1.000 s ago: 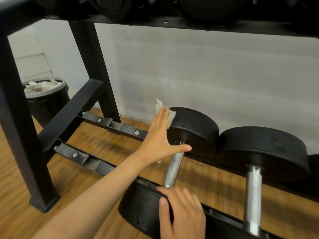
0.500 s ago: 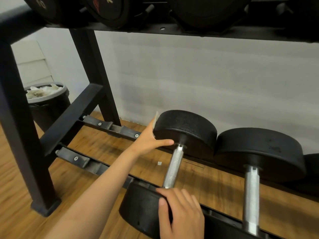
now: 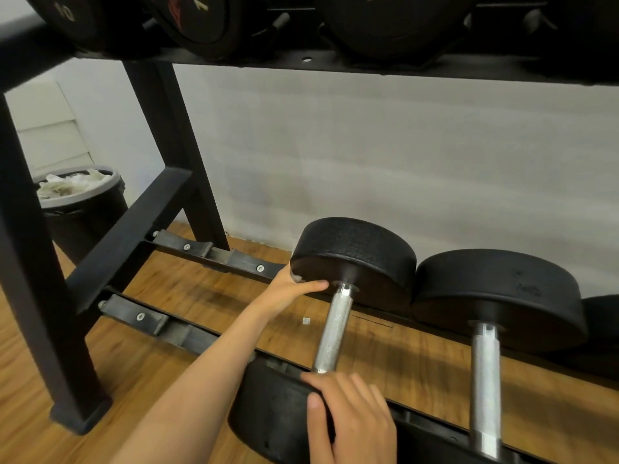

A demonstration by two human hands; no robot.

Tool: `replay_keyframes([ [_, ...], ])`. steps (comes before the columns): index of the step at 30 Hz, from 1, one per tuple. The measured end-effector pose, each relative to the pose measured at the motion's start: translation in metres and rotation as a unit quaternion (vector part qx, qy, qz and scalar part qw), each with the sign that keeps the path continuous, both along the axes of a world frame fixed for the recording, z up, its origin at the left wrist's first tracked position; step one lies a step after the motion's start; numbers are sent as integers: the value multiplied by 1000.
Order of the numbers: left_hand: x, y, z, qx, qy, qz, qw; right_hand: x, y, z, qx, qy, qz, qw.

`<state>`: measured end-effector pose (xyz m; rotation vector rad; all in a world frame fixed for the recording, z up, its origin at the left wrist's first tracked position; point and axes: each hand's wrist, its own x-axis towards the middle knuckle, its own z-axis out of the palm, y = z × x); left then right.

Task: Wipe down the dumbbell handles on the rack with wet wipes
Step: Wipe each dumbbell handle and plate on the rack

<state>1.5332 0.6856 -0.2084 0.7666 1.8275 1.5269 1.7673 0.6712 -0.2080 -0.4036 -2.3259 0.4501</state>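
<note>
A black dumbbell lies across the rack's bottom rails, its knurled steel handle (image 3: 333,329) bare between the two heads. My left hand (image 3: 288,291) clasps the lower left edge of the far head (image 3: 361,259). Its thumb lies along the front face and its fingers are hidden behind. A sliver of the white wet wipe (image 3: 296,278) shows between palm and head. My right hand (image 3: 351,423) rests flat on the near head (image 3: 268,413), thumb on its outer face, fingers pointing toward the handle.
A second dumbbell with handle (image 3: 485,380) lies just to the right, heads nearly touching. The rack's upper shelf (image 3: 335,67) carries more dumbbells overhead. A black rack post (image 3: 33,262) stands at left. A bin (image 3: 83,209) full of used wipes stands behind it. A small white scrap (image 3: 305,320) lies on the wooden floor.
My left hand slid down from the top left of the far head to its lower left edge, and the wipe is now mostly hidden. My right hand stayed on the near head.
</note>
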Motion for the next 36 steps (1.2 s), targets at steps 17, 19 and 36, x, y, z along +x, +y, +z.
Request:
replay_keyframes([
  [17,56,-34,33,-155,291,27,944,10,-10,17,-31,-17,-31,999],
  [19,57,-25,39,-143,231,29,962,10,-10,18,-35,-21,-31,999],
  [36,68,14,30,-117,120,10,986,8,-11,18,-33,-35,-51,998],
])
